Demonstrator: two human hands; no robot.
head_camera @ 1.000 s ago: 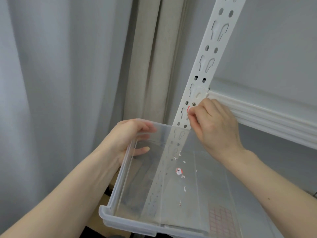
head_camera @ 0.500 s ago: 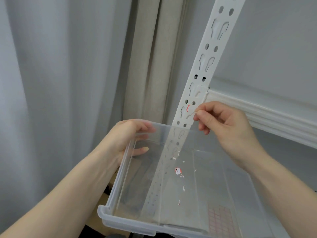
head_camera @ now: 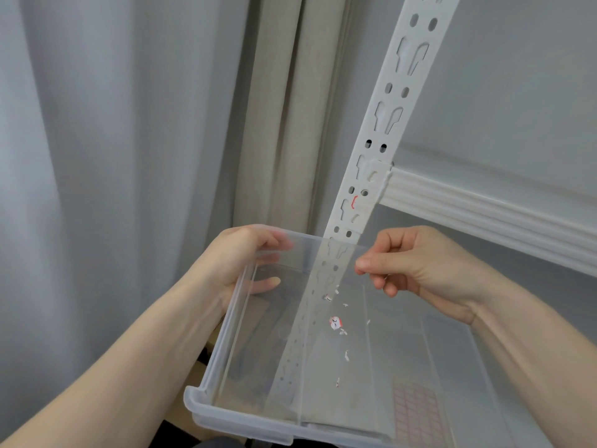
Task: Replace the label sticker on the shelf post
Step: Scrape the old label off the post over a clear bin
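**Sticker scraps in bin, red remnant on post**

White slotted shelf post (head_camera: 381, 150) carries only a thin red-edged sticker remnant (head_camera: 354, 202), just below the shelf rail (head_camera: 484, 211); no writing readable on it. Clear plastic bin (head_camera: 226, 405) sits under the post. Inside: round sticker piece (head_camera: 335, 323), red rim, dark mark that may be a digit, can't tell; small torn white scraps (head_camera: 346, 355) scattered around it. Pink grid sheet (head_camera: 415, 412) shows at the bin's near right corner. Left hand (head_camera: 239, 260) grips the bin's far-left rim, thumb inside. Right hand (head_camera: 416, 260) hovers over the bin, thumb and forefinger pinched together; anything between them is too small to tell.
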